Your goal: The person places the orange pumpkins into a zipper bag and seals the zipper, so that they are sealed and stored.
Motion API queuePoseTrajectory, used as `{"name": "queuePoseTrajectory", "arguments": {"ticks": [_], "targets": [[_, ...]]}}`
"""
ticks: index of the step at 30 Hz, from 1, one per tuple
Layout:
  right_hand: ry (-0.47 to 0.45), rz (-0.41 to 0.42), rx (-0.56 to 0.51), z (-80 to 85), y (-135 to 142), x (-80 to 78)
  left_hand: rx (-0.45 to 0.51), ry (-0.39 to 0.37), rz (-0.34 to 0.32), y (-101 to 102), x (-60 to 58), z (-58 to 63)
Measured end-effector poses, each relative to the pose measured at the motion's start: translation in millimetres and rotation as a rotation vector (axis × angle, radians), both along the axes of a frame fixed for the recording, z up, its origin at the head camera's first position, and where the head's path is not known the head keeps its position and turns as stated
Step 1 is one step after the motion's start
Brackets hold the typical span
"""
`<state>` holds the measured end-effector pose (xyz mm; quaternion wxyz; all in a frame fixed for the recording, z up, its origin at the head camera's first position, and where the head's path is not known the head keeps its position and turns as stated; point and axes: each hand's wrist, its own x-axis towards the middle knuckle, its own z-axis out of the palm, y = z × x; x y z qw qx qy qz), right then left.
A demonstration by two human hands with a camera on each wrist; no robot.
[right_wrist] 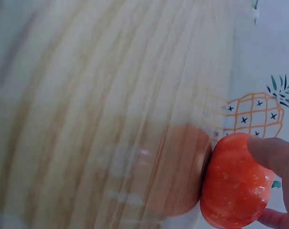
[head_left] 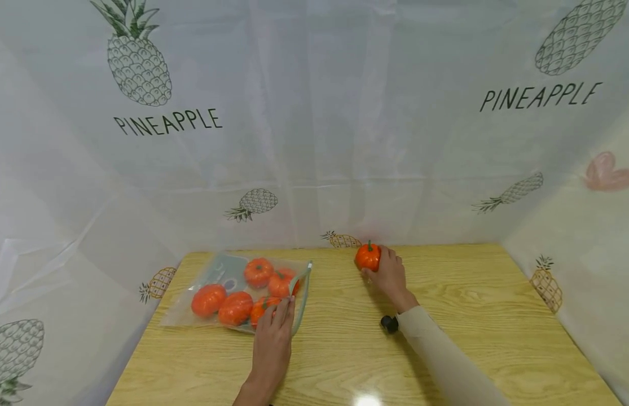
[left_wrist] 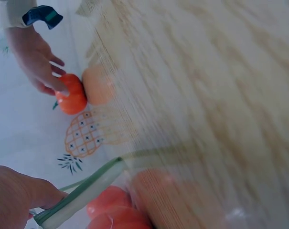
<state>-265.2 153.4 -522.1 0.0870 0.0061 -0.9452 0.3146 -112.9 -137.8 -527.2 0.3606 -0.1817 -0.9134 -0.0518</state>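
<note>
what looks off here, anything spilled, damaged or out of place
Nothing looks spilled or damaged. The only odd one out is the orange pumpkin in the right hand: it is apart, near the back edge of the table, while similar ones lie in the clear bag.

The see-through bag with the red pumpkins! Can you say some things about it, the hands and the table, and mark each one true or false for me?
1. The right hand holds a red pumpkin. True.
2. The left hand is touching the see-through bag. True.
3. The bag has only two pumpkins in it. False: five round red pumpkins show in it.
4. The bag has a green strip along its edge. True.
5. The pumpkin in the right hand is inside the bag. False: it is outside, apart from the bag.
6. The table is bright blue. False: the table is yellowish wood colour.
</note>
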Motion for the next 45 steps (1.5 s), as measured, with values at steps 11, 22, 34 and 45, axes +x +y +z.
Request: {"name": "queuePoseTrajectory", "arguments": {"ticks": [11, 22, 34, 45], "targets": [[0.042, 0.041, -0.032, -9.4, -13.5, 13.1, 0.003, -0.009, -0.001, 0.9, -2.3, -4.9], [0.106, 0.301, -0.126, -8.4, -68.0, 62.8, -0.014, -0.028, 0.009, 2.0, -5.6, -3.8], [0.122, 0.375, -0.132, -15.8, -107.2, 75.6, -0.019, -0.031, 0.022, 3.7, -7.0, -2.3], [0.122, 0.368, -0.080, -16.1, -126.1, 73.1, -0.006, -0.027, 0.021, 4.5, -8.0, 0.3]]}}
